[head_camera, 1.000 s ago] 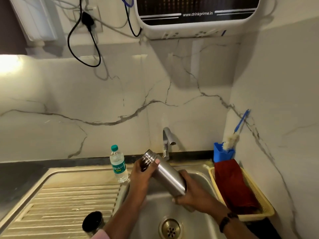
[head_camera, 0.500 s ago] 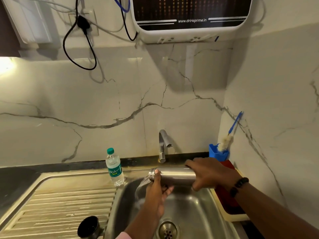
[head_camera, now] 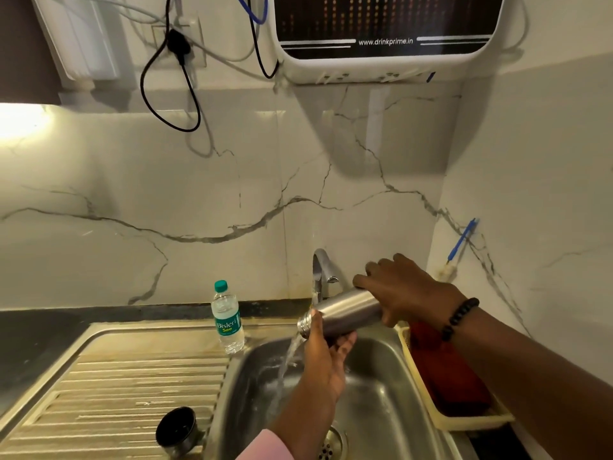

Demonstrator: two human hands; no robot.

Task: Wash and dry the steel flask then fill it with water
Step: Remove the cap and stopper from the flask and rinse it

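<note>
The steel flask point(head_camera: 345, 310) lies nearly level over the sink basin point(head_camera: 381, 386), its open mouth at the left and tipped slightly down. Water pours from the mouth into the basin. My right hand point(head_camera: 398, 287) grips the flask's base end from above. My left hand point(head_camera: 326, 356) holds the flask from below near the neck, fingers curled around it. The flask's black cap point(head_camera: 177, 429) lies on the draining board point(head_camera: 116, 393) at the front. The tap point(head_camera: 320, 270) stands just behind the flask.
A Bisleri plastic water bottle point(head_camera: 227, 318) stands at the sink's back edge. A yellow basket point(head_camera: 471, 423) with a red cloth point(head_camera: 444, 370) sits right of the basin. A blue bottle brush point(head_camera: 459, 242) leans in the corner. A water purifier point(head_camera: 381, 38) hangs above.
The flask went from tilted mouth-up to lying level, then mouth slightly down, and water now streams out. My right hand rose with the base end; my left hand stayed under the neck.
</note>
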